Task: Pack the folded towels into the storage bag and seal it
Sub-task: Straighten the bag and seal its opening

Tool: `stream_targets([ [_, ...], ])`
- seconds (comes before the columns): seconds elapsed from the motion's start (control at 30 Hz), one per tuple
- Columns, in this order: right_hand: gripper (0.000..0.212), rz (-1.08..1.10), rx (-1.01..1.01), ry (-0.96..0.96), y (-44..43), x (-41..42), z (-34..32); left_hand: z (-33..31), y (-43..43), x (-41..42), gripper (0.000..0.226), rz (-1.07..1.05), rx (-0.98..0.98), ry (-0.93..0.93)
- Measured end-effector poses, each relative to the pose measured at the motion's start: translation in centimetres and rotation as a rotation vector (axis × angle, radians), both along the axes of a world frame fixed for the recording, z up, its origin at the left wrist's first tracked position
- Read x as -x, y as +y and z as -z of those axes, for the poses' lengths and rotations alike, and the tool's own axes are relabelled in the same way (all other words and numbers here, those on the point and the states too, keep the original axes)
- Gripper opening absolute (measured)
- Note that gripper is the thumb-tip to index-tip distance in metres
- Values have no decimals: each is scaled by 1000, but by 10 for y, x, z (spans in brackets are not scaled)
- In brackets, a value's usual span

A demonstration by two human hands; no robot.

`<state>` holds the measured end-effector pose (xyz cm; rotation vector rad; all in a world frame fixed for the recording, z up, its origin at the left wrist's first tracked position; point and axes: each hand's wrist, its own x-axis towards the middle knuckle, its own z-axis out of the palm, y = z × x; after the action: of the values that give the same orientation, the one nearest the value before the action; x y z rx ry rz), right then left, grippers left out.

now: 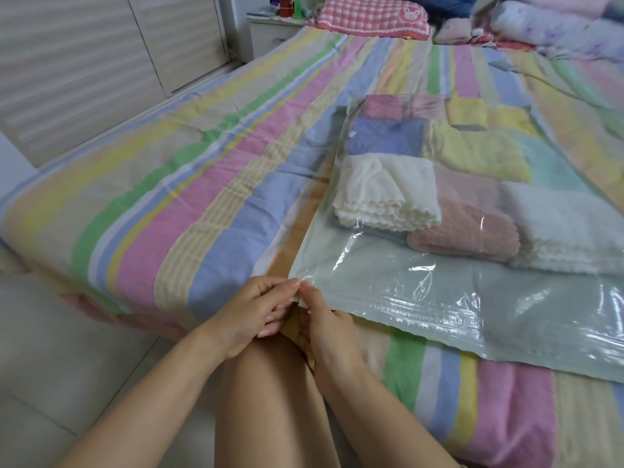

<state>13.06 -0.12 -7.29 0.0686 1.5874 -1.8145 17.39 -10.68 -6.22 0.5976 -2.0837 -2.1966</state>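
Storage bag, clear plastic, lying flat on the striped bedspread to my right front. Its mouth end faces me and its closed end points away toward the checked pillow. Its left edge runs from the near corner up the bed, parallel to the stripes. The zip strip runs crosswise from that corner off to my right. The bag's right side is cut off by the frame, so I cannot tell which axis is the longer.

Folded towels lie inside the bag, in its middle and far part: cream at near left, pink and white beside it, blue and yellow behind. The band between them and the zip strip holds nothing.

My left hand and right hand meet at the near left corner. Each pinches the corner of the bag between thumb and fingertips, at the end of the zip strip, just over the bed's edge.
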Motion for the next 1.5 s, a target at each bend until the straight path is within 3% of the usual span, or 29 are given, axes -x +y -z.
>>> stream_targets([
  [0.17, 28, 49, 19, -16, 6, 1, 0, 1, -7, 1, 30, 70, -63, -2],
  [0.33, 62, 72, -43, -38, 20, 8, -8, 4, -11, 2, 40, 91, -55, 0],
  [0.7, 48, 189, -44, -33, 60, 21, -14, 9, -15, 0, 46, 105, -24, -16],
  [0.83, 42, 178, -31, -36, 66, 23, -18, -1, 3, 1, 49, -70, 13, -37],
  [0.9, 40, 164, -24, -29, 66, 22, -20, -5, 19, 2, 50, -207, -101, -106],
  [0.97, 38, 146, -24, -17, 67, 22, -19, -11, 41, 4, 59, -231, -207, -228],
  [1.03, 38, 112, -29, 0, 68, 20, -23, -11, 66, 9, 63, -209, -134, -307],
  [1.2, 31, 69, 52, -18, 72, 18, -30, -7, 98, 31, 37, -341, 27, -170],
  [1.5, 36, 172, -92, 32, 76, 25, -15, -4, 93, 29, 36, -358, -144, -142],
])
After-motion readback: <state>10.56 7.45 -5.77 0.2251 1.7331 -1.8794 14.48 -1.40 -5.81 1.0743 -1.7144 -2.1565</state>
